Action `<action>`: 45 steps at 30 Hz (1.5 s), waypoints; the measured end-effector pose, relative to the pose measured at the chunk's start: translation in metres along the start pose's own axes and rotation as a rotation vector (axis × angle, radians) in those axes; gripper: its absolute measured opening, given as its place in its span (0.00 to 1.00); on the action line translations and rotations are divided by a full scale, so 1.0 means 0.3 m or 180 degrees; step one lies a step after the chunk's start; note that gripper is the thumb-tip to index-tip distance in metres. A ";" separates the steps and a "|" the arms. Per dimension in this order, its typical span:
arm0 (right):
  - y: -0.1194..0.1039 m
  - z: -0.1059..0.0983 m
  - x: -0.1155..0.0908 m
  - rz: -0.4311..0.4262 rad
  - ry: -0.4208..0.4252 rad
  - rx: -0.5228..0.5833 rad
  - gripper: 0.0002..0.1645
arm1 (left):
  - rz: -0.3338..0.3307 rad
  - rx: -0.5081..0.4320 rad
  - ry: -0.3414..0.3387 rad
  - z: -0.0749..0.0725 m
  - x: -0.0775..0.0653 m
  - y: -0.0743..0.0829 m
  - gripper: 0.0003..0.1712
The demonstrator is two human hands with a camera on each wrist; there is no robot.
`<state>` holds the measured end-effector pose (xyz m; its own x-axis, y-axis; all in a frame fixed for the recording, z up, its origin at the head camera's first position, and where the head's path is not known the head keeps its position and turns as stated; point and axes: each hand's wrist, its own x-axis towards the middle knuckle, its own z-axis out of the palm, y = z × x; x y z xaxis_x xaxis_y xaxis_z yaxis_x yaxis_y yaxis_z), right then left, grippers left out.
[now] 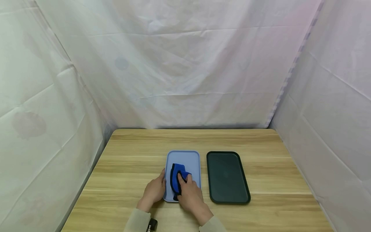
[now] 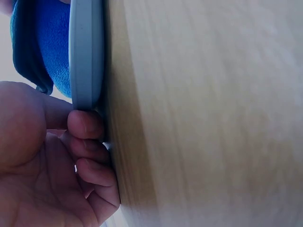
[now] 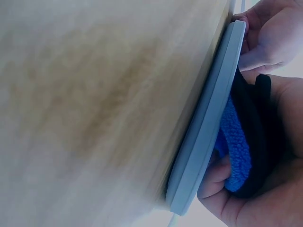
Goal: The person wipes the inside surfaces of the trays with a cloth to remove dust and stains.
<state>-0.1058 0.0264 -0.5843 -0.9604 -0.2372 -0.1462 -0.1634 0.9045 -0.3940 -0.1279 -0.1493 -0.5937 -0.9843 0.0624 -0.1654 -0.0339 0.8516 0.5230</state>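
Note:
A light blue rectangular tray [image 1: 188,157] lies on the wooden table. My left hand [image 1: 155,189] grips its left edge near the front; in the left wrist view the thumb is over the rim and curled fingers [image 2: 86,124] are at its outer side. A folded blue cloth with black edging [image 1: 174,180] rests on the tray. My right hand [image 1: 191,196] holds this cloth against the tray surface. In the right wrist view the fingers [image 3: 215,182] curl around the bunched cloth [image 3: 236,146], close to the tray's rim.
A dark green tray [image 1: 227,177] lies to the right of the blue one, a narrow gap between them. Wood-grain tabletop [image 1: 124,167] surrounds both. Pale fabric sheets [image 1: 185,64] hang behind the table and at both sides. A small black object [image 1: 152,224] shows by the left sleeve.

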 end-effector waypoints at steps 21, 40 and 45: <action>0.028 -0.016 -0.022 0.0240 0.0134 0.0118 0.52 | 0.0031 0.0044 0.0041 0.002 -0.004 -0.001 0.31; 0.061 -0.034 -0.031 0.0395 0.0133 0.0181 0.51 | 0.0049 0.0044 0.0017 0.000 -0.007 0.000 0.31; 0.074 -0.037 -0.030 0.0390 0.0160 0.0209 0.51 | 0.0043 0.0031 -0.0030 -0.001 -0.006 0.000 0.31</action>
<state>-0.1032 0.0526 -0.5818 -0.9826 -0.1069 -0.1519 -0.0307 0.9001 -0.4347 -0.1263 -0.1496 -0.5931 -0.9829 0.0788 -0.1664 -0.0189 0.8556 0.5172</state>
